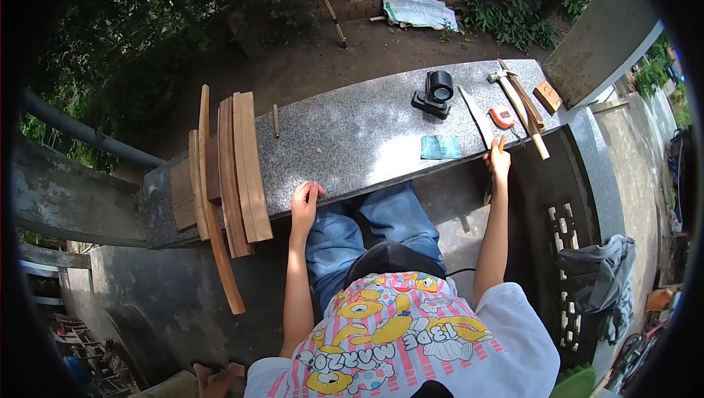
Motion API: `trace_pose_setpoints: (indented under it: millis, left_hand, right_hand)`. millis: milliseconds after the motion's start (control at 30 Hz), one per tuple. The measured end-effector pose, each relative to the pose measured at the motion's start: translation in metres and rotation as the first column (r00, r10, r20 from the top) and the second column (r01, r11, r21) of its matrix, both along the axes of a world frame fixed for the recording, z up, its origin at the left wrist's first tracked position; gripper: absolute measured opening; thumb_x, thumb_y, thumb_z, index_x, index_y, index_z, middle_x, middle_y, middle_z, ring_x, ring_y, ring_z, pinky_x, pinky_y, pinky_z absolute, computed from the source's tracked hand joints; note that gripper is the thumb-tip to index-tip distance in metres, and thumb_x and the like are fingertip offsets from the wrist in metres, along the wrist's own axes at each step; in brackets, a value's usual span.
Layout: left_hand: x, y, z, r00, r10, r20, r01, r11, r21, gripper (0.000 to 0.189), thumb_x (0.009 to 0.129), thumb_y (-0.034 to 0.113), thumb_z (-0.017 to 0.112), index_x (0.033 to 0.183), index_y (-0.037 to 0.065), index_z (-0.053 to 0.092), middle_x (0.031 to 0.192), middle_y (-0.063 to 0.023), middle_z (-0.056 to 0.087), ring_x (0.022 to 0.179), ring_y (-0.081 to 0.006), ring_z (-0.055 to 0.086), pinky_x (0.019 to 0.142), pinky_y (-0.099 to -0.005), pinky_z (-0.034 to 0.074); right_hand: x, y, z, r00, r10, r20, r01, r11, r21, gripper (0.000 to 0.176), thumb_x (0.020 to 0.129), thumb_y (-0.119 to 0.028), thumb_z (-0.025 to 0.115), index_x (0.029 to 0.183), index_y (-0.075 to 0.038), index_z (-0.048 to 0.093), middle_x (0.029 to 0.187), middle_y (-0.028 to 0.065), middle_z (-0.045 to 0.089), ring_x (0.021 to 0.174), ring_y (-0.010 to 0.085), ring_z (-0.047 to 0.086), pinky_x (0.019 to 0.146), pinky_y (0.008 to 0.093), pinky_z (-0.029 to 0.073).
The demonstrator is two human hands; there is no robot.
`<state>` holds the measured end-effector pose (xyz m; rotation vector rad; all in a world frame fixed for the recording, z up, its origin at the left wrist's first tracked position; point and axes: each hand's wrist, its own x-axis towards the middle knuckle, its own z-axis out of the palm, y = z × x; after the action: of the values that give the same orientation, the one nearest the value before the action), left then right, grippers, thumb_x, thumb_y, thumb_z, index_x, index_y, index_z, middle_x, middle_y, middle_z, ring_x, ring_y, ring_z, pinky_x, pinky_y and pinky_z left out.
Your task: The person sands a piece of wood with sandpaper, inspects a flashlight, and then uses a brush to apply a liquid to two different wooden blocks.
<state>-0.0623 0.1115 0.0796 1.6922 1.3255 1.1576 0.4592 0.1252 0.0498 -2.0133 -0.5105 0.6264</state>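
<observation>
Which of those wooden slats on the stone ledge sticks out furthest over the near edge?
The thin curved slat: its end hangs well off the ledge, while the wider slats beside it barely overhang.

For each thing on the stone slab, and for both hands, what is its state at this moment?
Left hand: resting on the near edge of the slab, fingers curled, holding nothing.
Right hand: at the lower end of the long blade; grip unclear.
Long blade: lying flat on the slab.
Curved wooden slats: stacked, overhanging the near edge.
Hammer: lying flat, untouched.
Green cloth: spread flat, untouched.
</observation>
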Motion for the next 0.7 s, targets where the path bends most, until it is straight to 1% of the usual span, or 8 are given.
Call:
trace_pose_setpoints:
  millis: [67,100,300,400,433,533,600,700]
  left_hand:
    - [0.001,-0.001,0.003,1.0,0.005,-0.013,-0.005,1.0,0.004,0.031,0.099,0.018,0.05,0.078,-0.002,0.059,0.076,-0.0096,0.058,0.075,-0.0219,0.057,0.072,-0.0316,0.044]
    - [0.001,-0.001,0.004,1.0,0.006,-0.023,-0.006,1.0,0.007,0.031,0.099,0.018,0.05,0.078,-0.002,0.059,0.077,-0.0097,0.058,0.075,-0.0221,0.057,0.072,-0.0315,0.044]
    - [-0.004,-0.003,0.019,0.999,0.003,0.046,0.0,0.997,-0.075,0.024,0.097,0.017,0.054,0.084,-0.002,0.061,0.084,-0.0108,0.059,0.078,-0.023,0.059,0.073,-0.0309,0.045]
    - [-0.019,-0.001,0.044,0.952,0.237,-0.192,-0.197,0.959,0.203,0.013,0.089,0.011,0.063,0.098,0.001,0.061,0.097,-0.011,0.06,0.093,-0.0274,0.058,0.084,-0.0356,0.046]
    - [-0.033,0.004,0.045,0.939,0.31,-0.148,-0.271,0.934,0.234,0.019,0.089,0.013,0.063,0.104,0.002,0.059,0.105,-0.0128,0.059,0.103,-0.0304,0.056,0.091,-0.039,0.044]
    - [-0.072,0.002,0.068,0.714,0.579,-0.393,-0.519,0.815,0.258,0.042,0.086,0.019,0.068,0.12,0.0,0.05,0.122,-0.0179,0.05,0.118,-0.0363,0.046,0.101,-0.0445,0.038]
    - [-0.104,0.0,0.061,0.602,0.601,-0.526,-0.591,0.778,0.212,0.067,0.085,0.027,0.07,0.133,-0.006,0.039,0.135,-0.0246,0.039,0.129,-0.0417,0.036,0.109,-0.0481,0.031]
    - [-0.138,-0.01,0.036,0.491,0.666,-0.561,-0.646,0.711,0.279,0.074,0.086,0.03,0.069,0.138,-0.009,0.034,0.137,-0.0273,0.036,0.131,-0.0433,0.034,0.111,-0.0503,0.028]
  right_hand:
    - [0.001,0.004,-0.003,0.99,0.031,0.137,-0.017,0.995,-0.103,0.071,0.09,-0.064,0.051,0.05,-0.005,0.057,0.042,0.0024,0.048,0.034,0.0112,0.045,0.034,0.0265,0.033]
    - [0.001,0.002,0.002,0.991,0.048,0.127,-0.025,0.985,-0.173,0.073,0.089,-0.065,0.05,0.054,-0.002,0.063,0.046,0.0065,0.055,0.043,0.0158,0.056,0.045,0.0308,0.044]
    - [-0.011,-0.027,0.053,0.963,0.233,-0.134,-0.249,0.961,-0.119,0.065,0.091,-0.059,0.055,0.053,-0.006,0.056,0.044,0.0009,0.048,0.036,0.0093,0.046,0.034,0.0231,0.031]
    - [-0.031,-0.042,0.103,0.934,0.331,-0.133,-0.339,0.94,-0.037,0.056,0.094,-0.051,0.054,0.06,-0.008,0.057,0.046,0.0004,0.049,0.034,0.0083,0.045,0.032,0.0207,0.029]
    - [-0.036,-0.045,0.116,0.93,0.343,-0.131,-0.346,0.938,-0.001,0.052,0.095,-0.048,0.056,0.062,-0.008,0.057,0.047,0.0001,0.05,0.035,0.0076,0.046,0.032,0.0195,0.028]
    - [-0.054,-0.049,0.148,0.925,0.366,-0.102,-0.357,0.929,0.094,0.048,0.094,-0.044,0.059,0.064,-0.007,0.056,0.049,-0.0002,0.049,0.038,0.006,0.044,0.035,0.0201,0.028]
    - [-0.065,-0.046,0.152,0.923,0.378,-0.072,-0.356,0.91,0.212,0.048,0.095,-0.044,0.058,0.064,-0.006,0.056,0.049,-0.0001,0.049,0.038,0.0052,0.042,0.036,0.0197,0.027]
    - [-0.089,-0.045,0.179,0.891,0.451,-0.047,-0.437,0.883,0.171,0.048,0.096,-0.042,0.057,0.065,-0.006,0.057,0.048,-0.0007,0.048,0.037,0.0044,0.04,0.037,0.0198,0.026]
